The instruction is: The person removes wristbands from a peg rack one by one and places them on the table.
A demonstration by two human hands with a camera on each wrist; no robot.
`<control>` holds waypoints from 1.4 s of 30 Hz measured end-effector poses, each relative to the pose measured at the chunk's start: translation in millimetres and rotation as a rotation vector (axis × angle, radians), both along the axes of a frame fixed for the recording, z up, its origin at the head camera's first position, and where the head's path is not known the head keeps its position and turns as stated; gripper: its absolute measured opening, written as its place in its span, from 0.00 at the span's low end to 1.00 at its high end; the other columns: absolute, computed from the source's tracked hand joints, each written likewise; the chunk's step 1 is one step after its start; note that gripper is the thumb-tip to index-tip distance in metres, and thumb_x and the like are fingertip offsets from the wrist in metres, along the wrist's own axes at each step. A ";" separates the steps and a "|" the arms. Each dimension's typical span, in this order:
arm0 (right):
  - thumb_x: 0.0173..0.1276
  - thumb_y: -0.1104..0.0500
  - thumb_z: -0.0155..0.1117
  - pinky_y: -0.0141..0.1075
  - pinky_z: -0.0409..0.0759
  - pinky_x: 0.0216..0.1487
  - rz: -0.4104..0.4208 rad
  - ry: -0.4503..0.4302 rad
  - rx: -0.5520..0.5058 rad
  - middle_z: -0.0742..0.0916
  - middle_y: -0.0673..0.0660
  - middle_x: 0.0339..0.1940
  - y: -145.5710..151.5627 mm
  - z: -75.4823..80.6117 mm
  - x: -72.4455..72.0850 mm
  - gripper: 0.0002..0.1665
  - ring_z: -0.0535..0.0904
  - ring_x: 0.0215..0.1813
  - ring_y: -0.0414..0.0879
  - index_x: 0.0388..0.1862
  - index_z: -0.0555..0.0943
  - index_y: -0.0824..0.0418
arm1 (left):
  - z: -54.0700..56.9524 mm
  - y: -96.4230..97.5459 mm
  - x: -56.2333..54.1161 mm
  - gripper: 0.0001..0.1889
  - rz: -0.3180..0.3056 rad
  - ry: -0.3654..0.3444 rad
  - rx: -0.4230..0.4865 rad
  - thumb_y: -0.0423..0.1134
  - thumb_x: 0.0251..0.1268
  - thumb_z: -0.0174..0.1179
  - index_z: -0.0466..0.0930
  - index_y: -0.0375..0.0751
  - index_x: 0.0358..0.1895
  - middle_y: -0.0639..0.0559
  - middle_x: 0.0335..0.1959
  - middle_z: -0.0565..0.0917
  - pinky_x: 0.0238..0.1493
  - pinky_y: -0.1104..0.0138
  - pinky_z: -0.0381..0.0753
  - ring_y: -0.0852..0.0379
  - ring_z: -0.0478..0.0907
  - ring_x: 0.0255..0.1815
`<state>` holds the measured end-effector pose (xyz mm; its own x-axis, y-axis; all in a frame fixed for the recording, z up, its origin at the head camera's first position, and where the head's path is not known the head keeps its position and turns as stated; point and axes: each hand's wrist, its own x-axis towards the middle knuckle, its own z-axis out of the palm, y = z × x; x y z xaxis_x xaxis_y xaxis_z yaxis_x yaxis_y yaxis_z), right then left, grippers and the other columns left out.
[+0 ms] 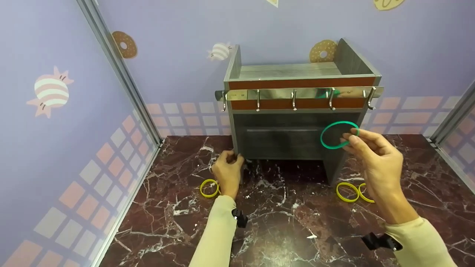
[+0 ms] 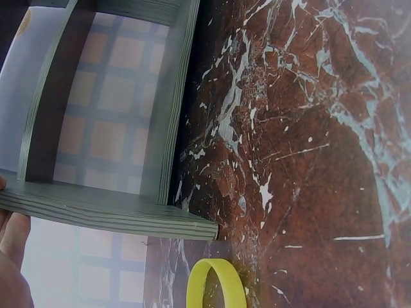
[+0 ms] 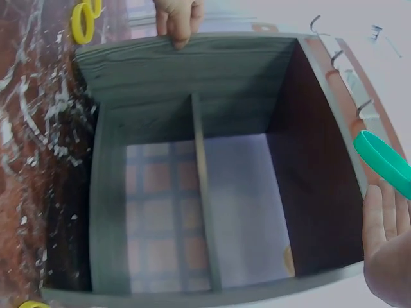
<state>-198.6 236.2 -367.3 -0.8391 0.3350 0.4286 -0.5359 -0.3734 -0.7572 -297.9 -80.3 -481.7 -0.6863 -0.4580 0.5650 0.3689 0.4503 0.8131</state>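
My right hand (image 1: 382, 163) pinches a thin green silicone wristband (image 1: 330, 148) between thumb and fingers, in front of the right side of a grey wooden shelf unit (image 1: 282, 146). In the right wrist view, the green wristband (image 3: 384, 163) overlaps the shelf's edge below the hooks. My left hand (image 1: 227, 172) grips the front edge of the shelf's left side panel low down; its fingertips also show at that panel in the left wrist view. A metal rail with several hooks (image 1: 276, 94) runs across the shelf's upper front, and no band hangs on it.
A yellow wristband (image 1: 202, 190) lies on the dark red marble surface (image 1: 178, 233) beside my left hand. Two more, a yellow wristband (image 1: 347, 200) and its neighbour, lie right of the shelf, under my right wrist. Patterned walls (image 1: 178, 66) stand behind and at both sides.
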 end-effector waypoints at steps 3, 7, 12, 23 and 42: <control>0.70 0.77 0.67 0.43 0.88 0.50 -0.012 -0.028 -0.007 0.90 0.70 0.44 8.8 -8.4 2.1 0.14 0.91 0.46 0.57 0.53 0.80 0.84 | 0.0 0.1 0.1 0.06 0.000 -0.002 0.001 0.27 0.51 0.75 0.88 0.34 0.33 0.45 0.30 0.90 0.34 0.58 0.88 0.50 0.89 0.30; 0.71 0.77 0.67 0.41 0.88 0.49 -0.027 -0.059 -0.025 0.90 0.70 0.44 21.0 -19.6 5.0 0.15 0.91 0.45 0.56 0.54 0.80 0.85 | 0.0 0.2 0.1 0.06 -0.002 -0.003 0.008 0.27 0.51 0.75 0.88 0.33 0.33 0.44 0.30 0.90 0.35 0.56 0.89 0.49 0.89 0.31; 0.71 0.78 0.65 0.42 0.88 0.47 -0.044 -0.079 -0.070 0.91 0.70 0.42 36.5 -32.2 7.3 0.13 0.92 0.43 0.56 0.53 0.80 0.85 | 0.2 0.3 0.8 0.06 0.005 0.000 0.008 0.27 0.51 0.75 0.88 0.34 0.33 0.44 0.30 0.90 0.35 0.55 0.88 0.49 0.89 0.30; 0.71 0.77 0.66 0.41 0.87 0.48 -0.052 -0.156 -0.132 0.91 0.67 0.43 78.4 -61.4 10.6 0.11 0.92 0.44 0.54 0.51 0.84 0.79 | -4.1 -0.6 -1.1 0.06 -0.008 0.035 0.009 0.27 0.52 0.75 0.88 0.34 0.33 0.44 0.29 0.90 0.33 0.57 0.88 0.50 0.89 0.29; 0.67 0.69 0.77 0.30 0.87 0.41 -0.216 -0.452 -0.040 0.92 0.54 0.34 146.6 -114.0 10.1 0.07 0.91 0.35 0.42 0.43 0.90 0.62 | -1.4 -0.1 1.3 0.05 -0.016 0.018 0.012 0.26 0.53 0.75 0.88 0.32 0.33 0.43 0.30 0.90 0.34 0.58 0.89 0.50 0.89 0.30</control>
